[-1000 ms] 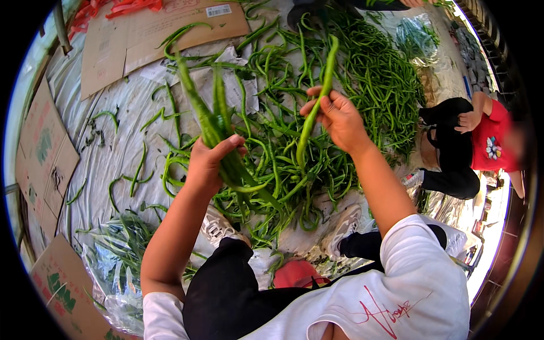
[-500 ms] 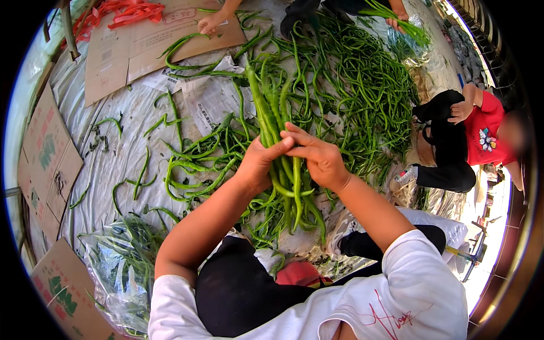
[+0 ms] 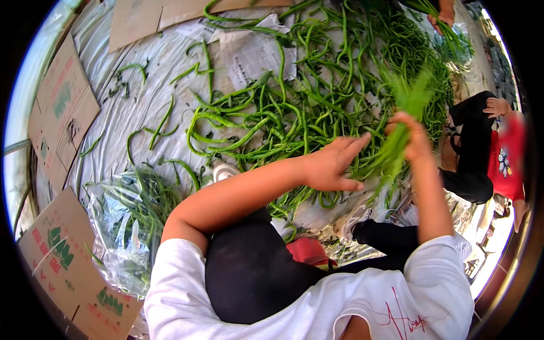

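Note:
A bunch of long green peppers, blurred by motion, is gripped in my right hand over the right part of the heap. Beside it, a little to the left, my left hand reaches out with its fingers apart and nothing in it. Beneath both hands spreads a loose heap of long green peppers, many of them curled and tangled. Thinner strands of the heap lie densely toward the far right.
Flattened cardboard lies at the left, with more cardboard nearer. A clear plastic bag of green peppers stands near my left arm. A person in red sits at the right; another person's hand holds peppers at the far right.
My hands have come apart and moved right. The right hand carries the pepper bunch; the left has let go of it. The view has shifted, and the far-left person's hand is out of sight.

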A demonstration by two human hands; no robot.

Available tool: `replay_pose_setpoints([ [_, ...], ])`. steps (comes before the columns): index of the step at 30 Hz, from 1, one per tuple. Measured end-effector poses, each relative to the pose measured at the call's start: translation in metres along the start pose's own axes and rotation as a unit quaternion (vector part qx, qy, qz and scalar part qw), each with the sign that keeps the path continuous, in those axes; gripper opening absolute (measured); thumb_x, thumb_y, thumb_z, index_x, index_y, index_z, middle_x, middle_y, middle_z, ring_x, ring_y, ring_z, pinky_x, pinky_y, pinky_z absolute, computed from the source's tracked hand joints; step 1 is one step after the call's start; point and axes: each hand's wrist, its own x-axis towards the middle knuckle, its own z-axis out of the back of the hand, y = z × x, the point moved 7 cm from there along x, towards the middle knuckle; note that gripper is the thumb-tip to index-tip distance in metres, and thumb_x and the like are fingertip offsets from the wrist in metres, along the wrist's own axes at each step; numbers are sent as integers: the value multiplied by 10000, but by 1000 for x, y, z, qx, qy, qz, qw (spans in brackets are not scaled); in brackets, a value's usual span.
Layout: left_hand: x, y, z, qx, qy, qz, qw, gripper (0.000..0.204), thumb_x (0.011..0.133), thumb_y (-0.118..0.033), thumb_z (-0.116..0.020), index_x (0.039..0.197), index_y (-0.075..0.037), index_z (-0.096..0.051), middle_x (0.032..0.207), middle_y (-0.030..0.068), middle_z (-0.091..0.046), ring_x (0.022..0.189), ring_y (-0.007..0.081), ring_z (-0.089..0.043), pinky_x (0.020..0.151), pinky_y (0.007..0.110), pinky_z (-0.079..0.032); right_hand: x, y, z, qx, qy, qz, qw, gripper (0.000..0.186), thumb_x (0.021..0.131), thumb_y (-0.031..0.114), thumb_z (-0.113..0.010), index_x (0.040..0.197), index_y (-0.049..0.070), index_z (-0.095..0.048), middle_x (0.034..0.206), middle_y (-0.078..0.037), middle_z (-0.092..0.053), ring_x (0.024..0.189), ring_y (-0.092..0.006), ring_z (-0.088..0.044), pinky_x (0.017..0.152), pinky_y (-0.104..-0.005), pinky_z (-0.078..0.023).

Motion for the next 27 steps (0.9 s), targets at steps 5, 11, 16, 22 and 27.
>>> replay_pose_setpoints([
  [5,-45,86,1,124,78,189,971,319,801,-225,-647,1050,-27,-620,1019,167,-630,969,344,-595,857,415,-477,-14,188,414,-87,-200,171,961,320,872,201,-583,1180,114,-576,1145,-95,-582,999,-215,-579,849,-324,-480],
  [11,-104,135,70,158,114,354,915,201,765,-219,-584,845,-48,-653,831,184,-653,804,365,-632,722,445,-508,-56,254,592,-218,-303,181,910,453,827,-28,-507,1275,25,-474,1184,-154,-580,1059,-247,-582,917,-377,-480],
  [16,38,172,59,207,139,286,925,401,868,-346,-548,714,11,-647,719,185,-649,613,344,-630,618,447,-516,-169,262,654,-534,-276,244,761,505,810,-88,-442,1311,-37,-416,1199,-177,-577,1077,-252,-581,938,-349,-464],
  [22,1,261,40,-130,-178,639,737,335,884,-324,-614,831,7,-634,694,102,-647,475,151,-591,411,266,-482,-46,218,710,-268,-395,157,865,390,901,285,-537,1171,6,-573,1059,-134,-643,942,-260,-631,850,-320,-496],
  [27,36,218,94,-189,-330,546,747,268,958,-281,-511,1015,-35,-601,748,89,-668,422,114,-521,395,213,-434,-117,210,736,-220,-531,106,811,444,880,330,-564,1164,-10,-577,1048,-151,-643,936,-272,-629,844,-332,-488],
])
